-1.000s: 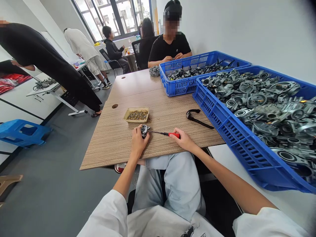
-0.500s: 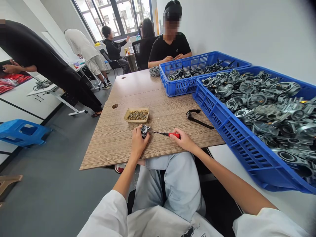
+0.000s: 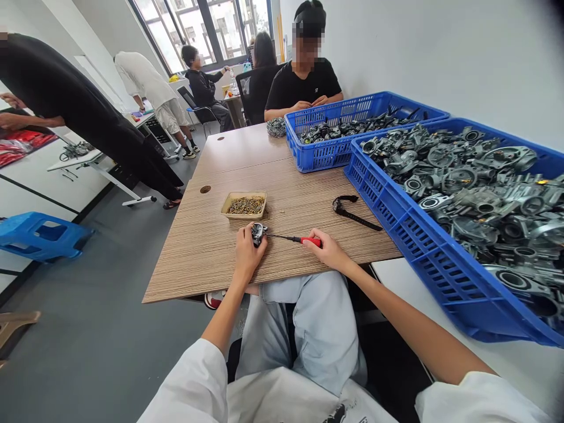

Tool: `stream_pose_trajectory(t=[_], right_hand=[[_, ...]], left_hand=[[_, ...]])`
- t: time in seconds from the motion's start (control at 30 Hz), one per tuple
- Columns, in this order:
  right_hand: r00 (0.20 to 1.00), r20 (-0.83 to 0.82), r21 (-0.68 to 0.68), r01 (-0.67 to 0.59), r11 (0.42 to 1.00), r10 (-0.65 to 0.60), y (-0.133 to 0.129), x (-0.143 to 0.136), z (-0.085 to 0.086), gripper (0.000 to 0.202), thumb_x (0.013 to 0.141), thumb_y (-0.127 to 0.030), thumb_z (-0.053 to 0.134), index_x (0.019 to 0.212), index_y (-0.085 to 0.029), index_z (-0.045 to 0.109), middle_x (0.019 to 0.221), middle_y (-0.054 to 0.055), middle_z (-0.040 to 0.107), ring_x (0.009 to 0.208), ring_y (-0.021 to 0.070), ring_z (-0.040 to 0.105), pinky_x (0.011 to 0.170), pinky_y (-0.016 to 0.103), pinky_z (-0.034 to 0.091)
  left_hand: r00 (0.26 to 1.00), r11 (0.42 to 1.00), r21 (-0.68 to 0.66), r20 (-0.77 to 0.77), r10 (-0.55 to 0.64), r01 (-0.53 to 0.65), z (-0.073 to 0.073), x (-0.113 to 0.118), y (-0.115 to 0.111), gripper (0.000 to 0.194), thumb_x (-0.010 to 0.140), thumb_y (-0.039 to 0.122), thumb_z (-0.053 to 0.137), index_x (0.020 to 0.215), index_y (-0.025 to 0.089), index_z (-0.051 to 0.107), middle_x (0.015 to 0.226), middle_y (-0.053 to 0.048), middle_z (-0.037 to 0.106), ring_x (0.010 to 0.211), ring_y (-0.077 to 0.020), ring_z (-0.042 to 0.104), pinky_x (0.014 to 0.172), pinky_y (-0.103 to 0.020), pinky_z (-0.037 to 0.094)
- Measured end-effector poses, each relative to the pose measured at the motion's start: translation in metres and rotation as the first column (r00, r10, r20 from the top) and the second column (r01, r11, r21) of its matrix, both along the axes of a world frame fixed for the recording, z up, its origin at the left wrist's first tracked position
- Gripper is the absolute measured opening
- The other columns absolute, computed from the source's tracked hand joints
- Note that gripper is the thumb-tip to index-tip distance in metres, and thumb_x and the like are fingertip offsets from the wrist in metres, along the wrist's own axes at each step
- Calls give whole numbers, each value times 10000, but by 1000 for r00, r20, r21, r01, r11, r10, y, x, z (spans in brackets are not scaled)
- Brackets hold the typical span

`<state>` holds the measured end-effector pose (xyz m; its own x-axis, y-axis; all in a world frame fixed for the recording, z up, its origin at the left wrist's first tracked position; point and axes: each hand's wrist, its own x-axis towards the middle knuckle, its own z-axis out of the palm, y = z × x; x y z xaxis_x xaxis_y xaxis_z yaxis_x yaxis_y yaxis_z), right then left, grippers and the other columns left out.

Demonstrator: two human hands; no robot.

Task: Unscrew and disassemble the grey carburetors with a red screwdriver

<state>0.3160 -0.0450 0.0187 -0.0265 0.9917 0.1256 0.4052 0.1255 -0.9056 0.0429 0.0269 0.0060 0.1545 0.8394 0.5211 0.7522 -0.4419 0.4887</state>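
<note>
My left hand [image 3: 249, 249] is closed around a small grey metal casting [image 3: 258, 232] at the near part of the table. In my right hand [image 3: 328, 249] is a screwdriver [image 3: 311, 241] with a red and black handle, gripped by the fingers. Its thin dark shaft points left, and the tip meets the right side of the casting; the exact contact point is too small to make out. Just beyond the casting stands a beige tray [image 3: 224, 210] of small brass-coloured screws. One loose screw [image 3: 282, 211] lies to the right of that tray.
A black wristwatch [image 3: 352, 214] lies on the wood-grain table [image 3: 194, 252]. To the right, a large blue crate [image 3: 396, 247] is heaped with metal castings. Behind it, another blue crate [image 3: 308, 158] holds dark parts. Across the table sits a person [image 3: 304, 88] handling something small.
My hands, the casting and the screwdriver look unchanged. At the far left, the standing person in black has shifted their hands.
</note>
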Motion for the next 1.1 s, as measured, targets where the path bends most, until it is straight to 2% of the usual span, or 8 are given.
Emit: stream_pose_trajectory(t=[1.1], right_hand=[[1000, 10, 3, -5, 1000, 5, 1, 1, -1, 357, 972, -546, 599, 817, -245, 484, 688, -50, 455, 647, 154, 411, 611, 291, 319]], left_hand=[[1000, 1000, 13, -4, 2, -2, -1, -1, 0, 484, 935, 274, 653, 1396, 209, 522, 1238, -140, 612, 1226, -339, 603, 1073, -497, 519]])
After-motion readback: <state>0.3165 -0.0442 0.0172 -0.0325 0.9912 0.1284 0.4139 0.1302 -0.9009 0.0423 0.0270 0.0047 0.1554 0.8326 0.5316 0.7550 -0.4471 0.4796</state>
